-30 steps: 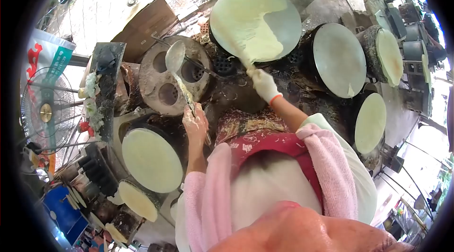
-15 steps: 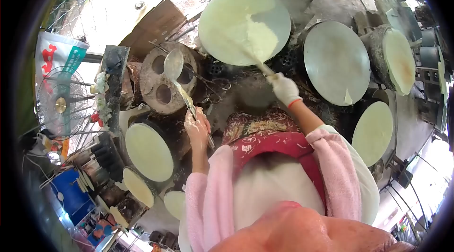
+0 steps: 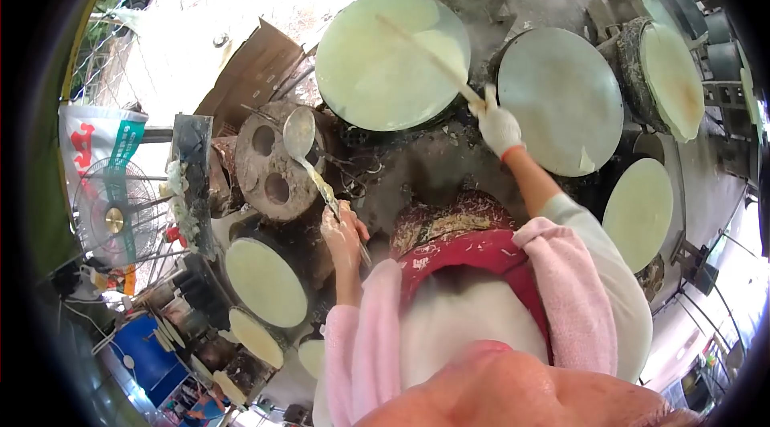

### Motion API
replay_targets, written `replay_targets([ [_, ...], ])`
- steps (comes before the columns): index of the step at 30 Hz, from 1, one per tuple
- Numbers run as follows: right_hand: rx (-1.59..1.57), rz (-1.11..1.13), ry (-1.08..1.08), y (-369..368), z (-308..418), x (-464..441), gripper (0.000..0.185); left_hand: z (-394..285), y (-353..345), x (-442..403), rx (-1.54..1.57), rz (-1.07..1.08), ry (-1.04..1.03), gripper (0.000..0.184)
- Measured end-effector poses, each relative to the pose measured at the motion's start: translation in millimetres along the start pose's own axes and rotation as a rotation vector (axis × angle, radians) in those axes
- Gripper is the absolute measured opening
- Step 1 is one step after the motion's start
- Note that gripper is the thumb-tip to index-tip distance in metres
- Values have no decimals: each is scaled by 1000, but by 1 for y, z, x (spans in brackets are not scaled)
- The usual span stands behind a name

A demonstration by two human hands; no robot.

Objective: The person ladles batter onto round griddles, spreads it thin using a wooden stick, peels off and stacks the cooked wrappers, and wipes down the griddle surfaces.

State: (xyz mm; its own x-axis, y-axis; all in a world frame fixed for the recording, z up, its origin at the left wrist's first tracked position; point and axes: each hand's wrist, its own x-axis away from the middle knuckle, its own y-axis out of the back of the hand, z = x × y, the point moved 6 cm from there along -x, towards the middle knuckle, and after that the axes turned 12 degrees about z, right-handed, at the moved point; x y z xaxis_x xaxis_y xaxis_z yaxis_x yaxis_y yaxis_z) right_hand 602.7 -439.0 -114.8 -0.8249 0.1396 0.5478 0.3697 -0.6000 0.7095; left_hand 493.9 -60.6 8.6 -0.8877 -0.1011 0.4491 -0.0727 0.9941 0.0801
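My left hand (image 3: 343,226), bare and smeared with batter, is closed round the handle of a metal ladle (image 3: 300,135), its bowl up over a round stove block (image 3: 277,162) with holes. My right hand (image 3: 499,124), in a white glove, grips a wooden spreader (image 3: 429,58) lying across the large round griddle (image 3: 337,66) in front of me. Pale batter covers most of that griddle, with a thicker patch toward its upper right edge. Just right of the glove is a grey griddle (image 3: 559,102) with a small scrap of batter near its lower edge.
More batter-covered griddles stand at the right (image 3: 638,214), far right (image 3: 672,78) and lower left (image 3: 266,283). A fan (image 3: 115,219) is at the left, above a blue barrel (image 3: 148,355). Cardboard (image 3: 253,66) leans behind the stove block.
My right hand has moved right, sweeping the spreader round to the griddle's right side. Batter now covers more of its surface. My left hand still holds the ladle; the view has shifted.
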Motion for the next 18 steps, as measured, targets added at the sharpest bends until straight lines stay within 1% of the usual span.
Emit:
replay_targets([
  [1, 52, -33, -8, 9, 2, -27, 63, -2, -1, 1, -6, -13, 22, 15],
  [3, 104, -84, 56, 36, 21, -81, 64, -7, -3, 9, -15, -25, 26, 15],
  [5, 181, -122, 64, 74, 54, -115, 60, -8, -6, 16, -19, -39, 44, 14],
  [7, 198, -185, 102, 95, 88, -141, 57, -2, -6, 18, -9, -50, 66, 14],
  [10, 127, -449, 479, 84, 132, -128, 54, -2, -12, 15, 1, -29, 92, 14],
  [12, -159, -229, 767, 51, 126, -93, 57, -3, -17, 14, -17, 12, 112, 15],
  [14, -256, -78, 595, 43, 97, -25, 60, -9, -22, 9, -27, 34, 86, 16],
  [15, -507, -258, 642, 20, 58, -26, 59, -14, -25, 9, -34, 38, 74, 17],
  [17, -958, -225, 387, -22, -15, -15, 54, -17, -30, 5, -67, 67, 47, 18],
  [18, -1085, -41, 189, -33, -24, 3, 50, -16, -33, 0, -49, 75, 30, 18],
])
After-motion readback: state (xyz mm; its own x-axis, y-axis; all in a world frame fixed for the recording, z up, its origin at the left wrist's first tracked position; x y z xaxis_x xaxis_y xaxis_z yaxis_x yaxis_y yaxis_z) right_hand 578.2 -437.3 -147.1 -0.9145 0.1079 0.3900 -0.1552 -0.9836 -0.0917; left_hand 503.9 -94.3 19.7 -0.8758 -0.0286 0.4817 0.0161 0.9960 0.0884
